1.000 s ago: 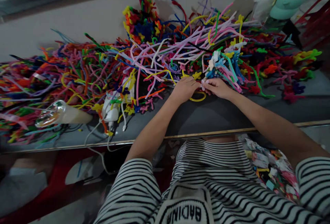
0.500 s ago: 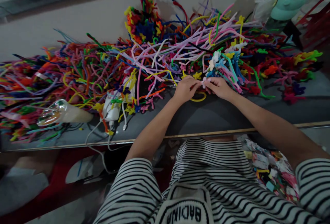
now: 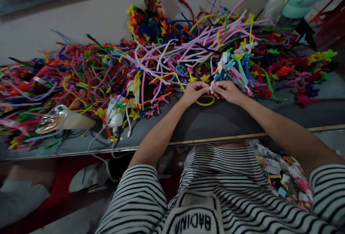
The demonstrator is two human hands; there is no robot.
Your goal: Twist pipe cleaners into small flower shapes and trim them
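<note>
Between the fingertips of both hands is a small pale pink pipe-cleaner flower (image 3: 212, 87). My left hand (image 3: 196, 92) pinches it from the left, thumb against fingers. From the other side my right hand (image 3: 225, 91) pinches it too, and the fingers cover part of its shape. Just below the left fingers lies a yellow scissors handle (image 3: 205, 100) on the dark table. Yellow pipe-cleaner flowers (image 3: 205, 78) sit just beyond the hands. A bundle of blue, white and pink pipe-cleaner flowers (image 3: 235, 69) lies beyond my right hand.
A long heap of loose pipe cleaners (image 3: 88, 68) runs along the wall. On the left are a white power strip (image 3: 115, 113) with cables and a clear-and-cream container (image 3: 77, 118). A mint-green container (image 3: 300, 5) stands back right. The table's front edge (image 3: 215, 140) is near my body.
Both hands stay close together at the pale pink flower, with only a small shift of the fingers around it. The view has moved slightly.
</note>
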